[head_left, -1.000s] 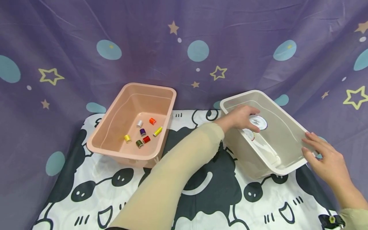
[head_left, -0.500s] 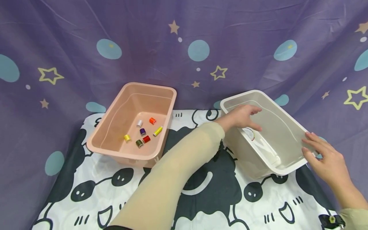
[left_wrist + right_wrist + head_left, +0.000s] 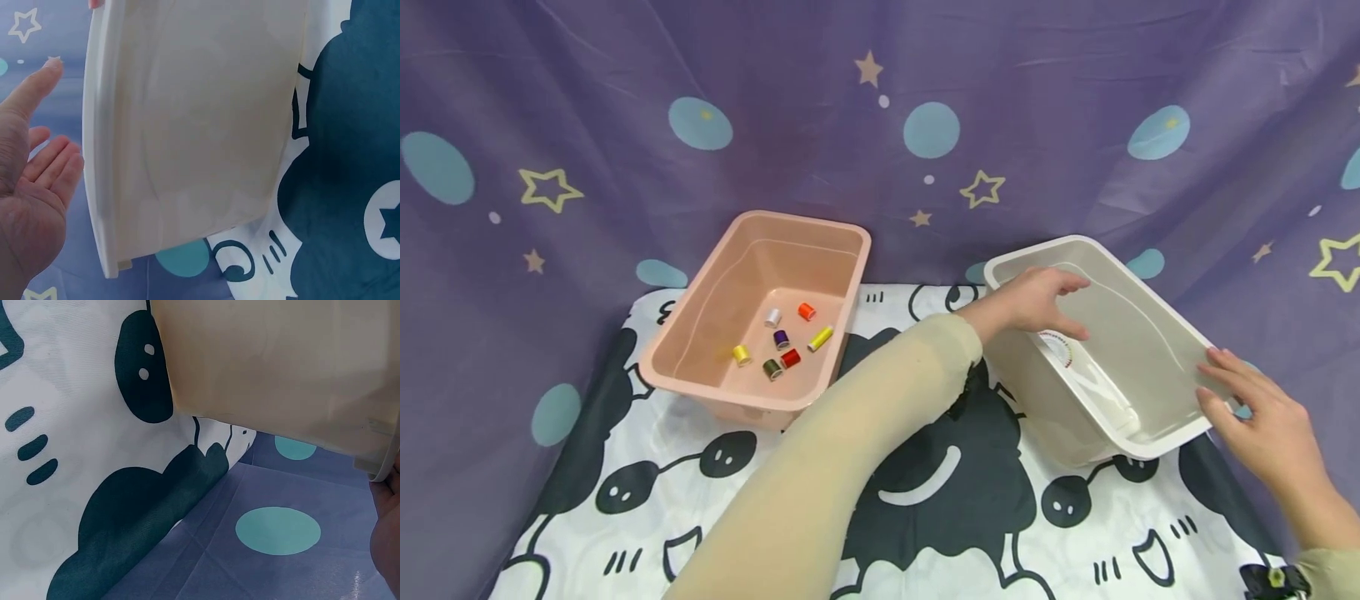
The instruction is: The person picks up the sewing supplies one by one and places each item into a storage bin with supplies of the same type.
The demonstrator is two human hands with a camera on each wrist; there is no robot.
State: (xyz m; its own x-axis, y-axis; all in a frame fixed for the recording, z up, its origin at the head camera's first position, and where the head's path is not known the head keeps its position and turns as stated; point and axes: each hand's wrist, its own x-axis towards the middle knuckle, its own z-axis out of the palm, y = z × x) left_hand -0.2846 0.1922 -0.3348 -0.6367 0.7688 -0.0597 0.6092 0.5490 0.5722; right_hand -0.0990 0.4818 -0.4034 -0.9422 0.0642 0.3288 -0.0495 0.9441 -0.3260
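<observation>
My left hand [image 3: 1033, 300] reaches over the near side of the light grey plastic tub [image 3: 1037, 408], fingers and thumb spread apart with nothing between them. The left wrist view also shows that hand [image 3: 37, 181] beyond the tub's rim [image 3: 100, 137], palm bare. On the tub's floor, below the hand, part of a white pin wheel [image 3: 1057, 347] with coloured pinheads shows; the near wall hides the rest. My right hand [image 3: 1270, 425] rests its fingertips and thumb on the tub's right-hand corner. Only a sliver of it [image 3: 387, 519] appears in the right wrist view.
A pink tub [image 3: 707, 325] stands to the left, holding several thread spools, among them a white spool [image 3: 772, 317], an orange spool [image 3: 806, 311] and a red spool [image 3: 790, 358]. Both tubs stand on a sheep-print cloth [image 3: 947, 525] before a purple curtain [image 3: 812, 125].
A second pin wheel, in sight by my left fingers a second ago, dropped out of view half a second later. My left hand has spread; the right hand keeps its place. The view shifted slightly.
</observation>
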